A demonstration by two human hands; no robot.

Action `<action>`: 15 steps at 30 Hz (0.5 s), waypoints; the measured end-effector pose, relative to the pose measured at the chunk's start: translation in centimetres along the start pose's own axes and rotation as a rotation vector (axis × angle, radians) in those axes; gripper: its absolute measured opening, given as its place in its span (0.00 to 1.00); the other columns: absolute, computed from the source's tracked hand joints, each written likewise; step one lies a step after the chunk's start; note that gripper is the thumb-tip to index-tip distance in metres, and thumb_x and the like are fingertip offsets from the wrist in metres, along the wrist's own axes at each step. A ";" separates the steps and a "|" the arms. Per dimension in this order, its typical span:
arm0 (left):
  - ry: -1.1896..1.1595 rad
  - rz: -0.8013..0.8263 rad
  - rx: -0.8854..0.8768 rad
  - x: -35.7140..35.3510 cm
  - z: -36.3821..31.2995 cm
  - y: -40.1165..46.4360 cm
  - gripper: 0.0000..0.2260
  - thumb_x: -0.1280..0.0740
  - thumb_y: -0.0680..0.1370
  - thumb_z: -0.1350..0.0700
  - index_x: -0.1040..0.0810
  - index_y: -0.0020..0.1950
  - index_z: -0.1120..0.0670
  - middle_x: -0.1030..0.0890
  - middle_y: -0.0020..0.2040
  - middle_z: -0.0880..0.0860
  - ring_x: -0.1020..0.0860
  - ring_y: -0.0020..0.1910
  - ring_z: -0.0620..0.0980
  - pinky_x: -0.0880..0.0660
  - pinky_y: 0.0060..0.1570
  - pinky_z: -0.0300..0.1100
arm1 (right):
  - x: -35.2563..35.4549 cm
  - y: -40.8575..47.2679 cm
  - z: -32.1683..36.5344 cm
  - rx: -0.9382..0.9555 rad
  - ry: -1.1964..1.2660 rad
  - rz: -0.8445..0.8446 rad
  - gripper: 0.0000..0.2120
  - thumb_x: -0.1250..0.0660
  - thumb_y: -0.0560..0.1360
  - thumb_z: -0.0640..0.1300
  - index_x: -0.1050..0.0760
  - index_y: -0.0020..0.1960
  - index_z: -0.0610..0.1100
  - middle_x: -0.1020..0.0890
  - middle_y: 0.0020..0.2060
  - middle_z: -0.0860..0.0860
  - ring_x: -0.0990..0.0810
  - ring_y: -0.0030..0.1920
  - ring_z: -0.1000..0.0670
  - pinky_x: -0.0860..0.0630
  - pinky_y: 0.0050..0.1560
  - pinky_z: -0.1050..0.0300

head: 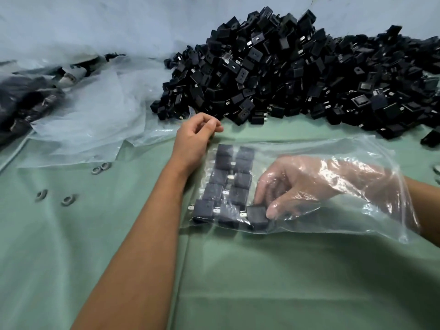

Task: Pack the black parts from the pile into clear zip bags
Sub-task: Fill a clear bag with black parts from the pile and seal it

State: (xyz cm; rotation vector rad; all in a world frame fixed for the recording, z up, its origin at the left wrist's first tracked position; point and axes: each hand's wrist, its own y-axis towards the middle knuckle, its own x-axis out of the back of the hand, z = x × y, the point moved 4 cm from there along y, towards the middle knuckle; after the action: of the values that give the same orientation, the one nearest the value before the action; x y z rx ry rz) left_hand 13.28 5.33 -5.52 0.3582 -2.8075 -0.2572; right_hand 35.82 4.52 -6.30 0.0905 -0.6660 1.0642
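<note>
Green cloth (95, 234); right hand (292, 184) pinching black part (257, 214).

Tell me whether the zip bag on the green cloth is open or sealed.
Open: the right hand reaches inside the zip bag through its right end, placing a black part beside two rows already packed.
</note>
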 end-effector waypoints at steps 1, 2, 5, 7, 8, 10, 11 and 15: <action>0.007 0.028 -0.007 -0.2 0.0 0.1 0.10 0.39 0.85 0.58 0.19 0.54 0.61 0.15 0.50 0.56 0.19 0.45 0.41 0.23 0.47 0.36 | 0.0 0.0 0.2 0.001 -0.037 -0.005 0.14 0.18 0.66 0.52 0.15 0.50 0.61 0.12 0.44 0.54 0.14 0.42 0.51 0.16 0.42 0.57; 0.017 0.055 -0.014 -0.4 0.0 0.1 0.11 0.39 0.85 0.58 0.19 0.55 0.62 0.14 0.49 0.58 0.19 0.46 0.43 0.22 0.49 0.38 | -0.1 0.0 0.6 0.010 -0.069 0.026 0.15 0.19 0.65 0.57 0.15 0.50 0.58 0.13 0.43 0.55 0.14 0.39 0.53 0.19 0.38 0.61; 0.081 0.117 -0.019 -0.8 0.3 0.1 0.12 0.40 0.85 0.57 0.18 0.54 0.60 0.14 0.47 0.57 0.16 0.50 0.52 0.22 0.56 0.51 | -0.2 0.6 0.8 -0.002 -0.115 0.119 0.20 0.21 0.63 0.64 0.14 0.50 0.56 0.13 0.41 0.53 0.15 0.36 0.53 0.19 0.37 0.55; 0.110 0.133 -0.030 -0.8 0.4 0.2 0.13 0.39 0.85 0.56 0.16 0.52 0.59 0.14 0.46 0.56 0.16 0.51 0.56 0.22 0.58 0.56 | 0.0 0.7 0.5 0.010 -0.134 0.106 0.16 0.22 0.64 0.66 0.16 0.50 0.65 0.13 0.42 0.49 0.15 0.39 0.45 0.17 0.43 0.42; 0.114 0.133 -0.039 -0.7 0.4 0.2 0.14 0.39 0.84 0.55 0.16 0.51 0.59 0.14 0.46 0.56 0.17 0.51 0.56 0.22 0.58 0.58 | -0.1 0.6 0.5 0.063 -0.119 0.125 0.17 0.24 0.66 0.69 0.17 0.52 0.67 0.14 0.41 0.46 0.15 0.38 0.41 0.17 0.41 0.39; 0.121 0.126 -0.044 -0.6 0.5 0.4 0.14 0.39 0.84 0.55 0.15 0.50 0.58 0.14 0.46 0.55 0.17 0.50 0.53 0.21 0.59 0.57 | -0.1 0.1 0.5 0.102 -0.045 0.190 0.19 0.26 0.68 0.71 0.18 0.54 0.65 0.12 0.42 0.48 0.14 0.36 0.44 0.17 0.34 0.48; 0.129 0.119 -0.041 -0.6 0.6 0.5 0.14 0.39 0.84 0.54 0.15 0.49 0.57 0.14 0.46 0.53 0.17 0.50 0.51 0.21 0.58 0.55 | 0.1 -0.2 0.3 0.072 -0.020 0.224 0.19 0.25 0.68 0.71 0.17 0.55 0.65 0.12 0.43 0.53 0.13 0.36 0.50 0.18 0.34 0.57; 0.193 0.075 -0.044 -0.4 0.9 0.6 0.15 0.39 0.85 0.52 0.15 0.47 0.55 0.14 0.45 0.52 0.17 0.48 0.50 0.21 0.57 0.54 | 1.1 -0.5 -1.6 0.062 -0.102 0.145 0.14 0.23 0.74 0.57 0.17 0.59 0.64 0.13 0.51 0.60 0.13 0.49 0.57 0.17 0.50 0.59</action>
State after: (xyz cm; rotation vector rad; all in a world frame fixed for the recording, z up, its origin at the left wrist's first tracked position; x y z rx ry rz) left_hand 13.28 6.15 -6.35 0.2530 -2.6149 -0.2532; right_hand 37.35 5.72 -6.83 0.1525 -0.7403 1.2263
